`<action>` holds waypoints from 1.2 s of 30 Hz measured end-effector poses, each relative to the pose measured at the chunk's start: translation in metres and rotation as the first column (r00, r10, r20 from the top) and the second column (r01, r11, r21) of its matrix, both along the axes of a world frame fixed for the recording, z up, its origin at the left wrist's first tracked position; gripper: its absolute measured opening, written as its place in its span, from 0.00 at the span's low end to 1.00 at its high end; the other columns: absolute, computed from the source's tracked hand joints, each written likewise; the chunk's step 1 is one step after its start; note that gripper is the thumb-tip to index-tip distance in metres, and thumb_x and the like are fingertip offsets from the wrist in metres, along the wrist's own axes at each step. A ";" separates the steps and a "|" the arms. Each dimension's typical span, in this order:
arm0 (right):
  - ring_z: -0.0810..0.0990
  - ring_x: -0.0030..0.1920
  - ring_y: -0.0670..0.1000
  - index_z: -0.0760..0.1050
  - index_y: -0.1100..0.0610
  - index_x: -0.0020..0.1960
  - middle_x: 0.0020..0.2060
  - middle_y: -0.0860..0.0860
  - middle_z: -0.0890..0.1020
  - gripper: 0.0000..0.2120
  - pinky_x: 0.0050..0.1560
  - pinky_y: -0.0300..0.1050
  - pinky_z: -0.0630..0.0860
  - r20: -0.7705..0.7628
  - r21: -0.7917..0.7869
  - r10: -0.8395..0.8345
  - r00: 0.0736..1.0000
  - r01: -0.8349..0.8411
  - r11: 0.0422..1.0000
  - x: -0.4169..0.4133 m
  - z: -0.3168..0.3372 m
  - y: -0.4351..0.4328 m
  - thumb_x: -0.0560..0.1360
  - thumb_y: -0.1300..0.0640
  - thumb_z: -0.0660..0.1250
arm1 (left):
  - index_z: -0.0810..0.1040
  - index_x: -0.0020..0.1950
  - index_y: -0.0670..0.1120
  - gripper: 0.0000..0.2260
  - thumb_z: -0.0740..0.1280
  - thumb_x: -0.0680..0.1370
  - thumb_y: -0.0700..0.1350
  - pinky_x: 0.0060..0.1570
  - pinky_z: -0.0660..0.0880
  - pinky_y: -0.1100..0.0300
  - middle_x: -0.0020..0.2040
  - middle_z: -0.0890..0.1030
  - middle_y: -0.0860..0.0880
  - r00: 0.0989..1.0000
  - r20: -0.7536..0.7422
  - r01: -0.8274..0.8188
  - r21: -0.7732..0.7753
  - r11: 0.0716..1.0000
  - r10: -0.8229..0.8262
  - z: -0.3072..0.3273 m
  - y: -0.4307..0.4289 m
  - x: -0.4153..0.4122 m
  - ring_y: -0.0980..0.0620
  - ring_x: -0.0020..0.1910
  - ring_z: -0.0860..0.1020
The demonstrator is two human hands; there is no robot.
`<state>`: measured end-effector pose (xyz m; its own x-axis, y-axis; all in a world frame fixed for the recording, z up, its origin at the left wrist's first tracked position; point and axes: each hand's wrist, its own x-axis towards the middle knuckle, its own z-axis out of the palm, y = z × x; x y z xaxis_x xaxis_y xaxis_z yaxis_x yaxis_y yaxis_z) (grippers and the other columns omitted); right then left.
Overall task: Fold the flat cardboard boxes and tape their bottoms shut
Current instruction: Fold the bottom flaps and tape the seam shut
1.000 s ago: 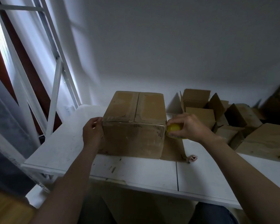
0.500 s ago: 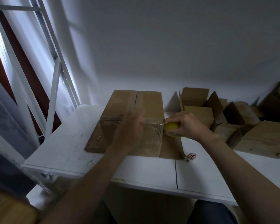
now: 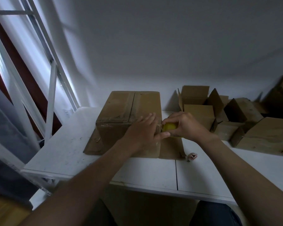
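A folded brown cardboard box (image 3: 121, 111) stands on the white table (image 3: 69, 147), its closed flaps facing up with a taped seam down the middle. Its lower flaps lie spread flat on the table around it. My right hand (image 3: 186, 126) grips a yellow tape dispenser (image 3: 169, 127) at the box's near right top corner. My left hand (image 3: 143, 132) lies flat with fingers spread on the box's front face, just beside the dispenser, thumb touching near it.
Several more folded and half-open cardboard boxes (image 3: 203, 110) are heaped on the right of the table, with a large one (image 3: 268, 136) at the far right. A small white labelled object (image 3: 192, 156) lies near the box's right flap. A white metal frame (image 3: 51, 98) stands left.
My left hand left the box's left top corner and swept right across the front face to the right corner beside the dispenser. My right hand stayed at that corner.
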<state>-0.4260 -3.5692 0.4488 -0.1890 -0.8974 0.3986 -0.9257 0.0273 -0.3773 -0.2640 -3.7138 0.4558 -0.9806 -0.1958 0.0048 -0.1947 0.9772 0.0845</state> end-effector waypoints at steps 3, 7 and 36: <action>0.78 0.47 0.42 0.85 0.50 0.56 0.50 0.47 0.85 0.16 0.46 0.24 0.69 0.002 0.028 -0.049 0.999 0.049 0.998 0.001 0.000 0.001 0.69 0.53 0.80 | 0.43 0.82 0.43 0.43 0.42 0.78 0.72 0.78 0.43 0.49 0.83 0.43 0.46 0.995 0.055 -0.088 -0.022 0.996 0.089 0.005 -0.024 0.001 0.50 0.81 0.43; 0.76 0.49 0.42 0.84 0.49 0.58 0.52 0.47 0.84 0.17 0.46 0.24 0.68 0.020 0.048 -0.082 0.996 0.081 0.996 0.002 -0.001 0.002 0.70 0.53 0.80 | 0.41 0.82 0.42 0.48 0.35 0.73 0.74 0.79 0.40 0.46 0.83 0.42 0.45 0.989 0.045 -0.141 -0.020 0.990 0.142 0.001 -0.060 0.010 0.51 0.81 0.41; 0.74 0.54 0.38 0.78 0.35 0.52 0.52 0.32 0.76 0.18 0.49 0.36 0.74 0.199 0.200 -0.099 0.975 0.059 0.978 0.022 0.009 0.019 0.68 0.49 0.80 | 0.58 0.80 0.43 0.51 0.43 0.68 0.77 0.76 0.48 0.37 0.83 0.50 0.41 0.800 -0.123 -0.572 0.138 0.808 0.587 -0.008 -0.097 0.094 0.39 0.81 0.49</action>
